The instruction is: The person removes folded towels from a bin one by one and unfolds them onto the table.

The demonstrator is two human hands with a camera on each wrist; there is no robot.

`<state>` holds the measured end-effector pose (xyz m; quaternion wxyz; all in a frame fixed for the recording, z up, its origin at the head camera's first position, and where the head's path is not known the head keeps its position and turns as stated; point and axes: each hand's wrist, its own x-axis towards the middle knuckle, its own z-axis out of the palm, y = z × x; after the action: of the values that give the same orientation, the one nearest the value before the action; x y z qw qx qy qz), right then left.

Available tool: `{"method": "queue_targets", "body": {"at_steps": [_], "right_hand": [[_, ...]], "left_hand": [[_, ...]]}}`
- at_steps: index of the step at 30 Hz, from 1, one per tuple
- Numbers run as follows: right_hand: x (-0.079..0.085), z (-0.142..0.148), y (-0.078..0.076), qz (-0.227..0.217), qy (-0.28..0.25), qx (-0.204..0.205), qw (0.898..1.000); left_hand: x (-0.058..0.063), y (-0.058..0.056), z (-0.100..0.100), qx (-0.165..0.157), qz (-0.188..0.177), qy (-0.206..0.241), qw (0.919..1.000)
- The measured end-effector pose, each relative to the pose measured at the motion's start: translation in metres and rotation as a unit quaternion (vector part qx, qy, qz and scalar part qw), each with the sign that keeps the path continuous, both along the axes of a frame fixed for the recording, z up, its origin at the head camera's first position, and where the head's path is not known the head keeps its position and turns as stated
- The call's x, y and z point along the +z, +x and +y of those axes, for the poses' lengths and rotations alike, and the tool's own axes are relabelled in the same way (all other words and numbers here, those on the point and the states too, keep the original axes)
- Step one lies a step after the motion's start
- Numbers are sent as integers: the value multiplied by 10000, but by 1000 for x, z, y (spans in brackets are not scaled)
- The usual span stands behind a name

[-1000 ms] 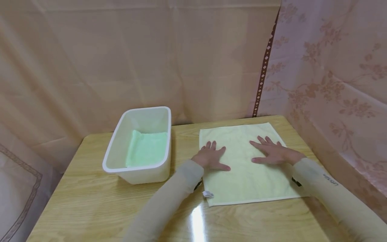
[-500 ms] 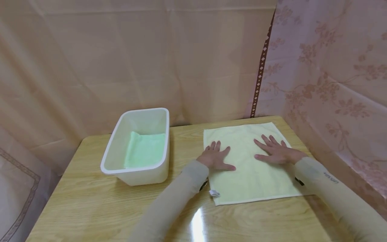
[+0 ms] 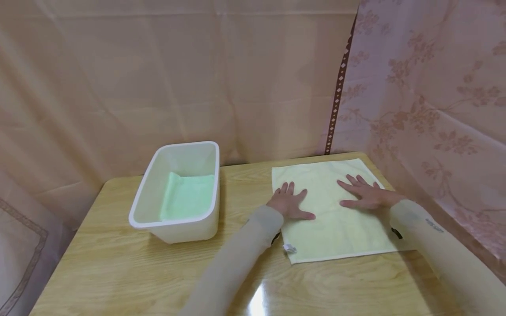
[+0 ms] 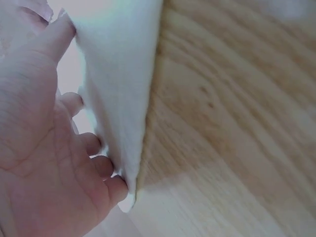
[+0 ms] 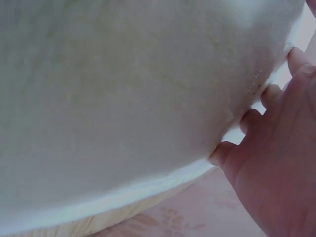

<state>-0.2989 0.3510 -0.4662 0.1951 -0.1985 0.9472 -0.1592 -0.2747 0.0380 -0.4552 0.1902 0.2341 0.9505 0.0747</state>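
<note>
A pale yellow towel (image 3: 332,232) lies spread flat on the right part of the table, a small white tag (image 3: 289,248) at its near left corner. My left hand (image 3: 290,204) presses on the towel's left side with fingers spread. On the right side my right hand (image 3: 365,195) lies with its fingers spread too. In the left wrist view the fingertips of the left hand (image 4: 54,143) touch the towel (image 4: 118,89) near its edge. The right wrist view has the right hand (image 5: 276,133) with fingertips down on the towel (image 5: 123,108).
To the left stands a white plastic bin (image 3: 174,224) with a folded mint-green towel (image 3: 189,197) inside. The wooden table (image 3: 118,263) has a pinkish curtain (image 3: 178,79) behind it and a floral curtain (image 3: 442,109) along its right side.
Both hands and the yellow towel have shifted slightly to the right, away from the bin. The fingers stay spread on the towel.
</note>
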Motion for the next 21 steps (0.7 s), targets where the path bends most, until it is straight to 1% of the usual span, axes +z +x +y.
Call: {"method": "queue_targets", "body": {"at_steps": [1,5,11,16,21], "right_hand": [[0,1,-1,31,3,-6,10000],[1,4,-4,85,-11,-53,9999],[4,4,-8,51,-45,-119,9999],[4,5,-10,1,4,-143,9999],[3,8,-9,-45,-38,-178,9998]], "left_hand": [[5,1,0,-29,22,32,10000],[10,-3,2,-49,198,104,9997],[15,-8,5,21,199,196,9996],[14,-10,8,160,71,179,9997],[9,-13,11,163,51,116,9998]]}}
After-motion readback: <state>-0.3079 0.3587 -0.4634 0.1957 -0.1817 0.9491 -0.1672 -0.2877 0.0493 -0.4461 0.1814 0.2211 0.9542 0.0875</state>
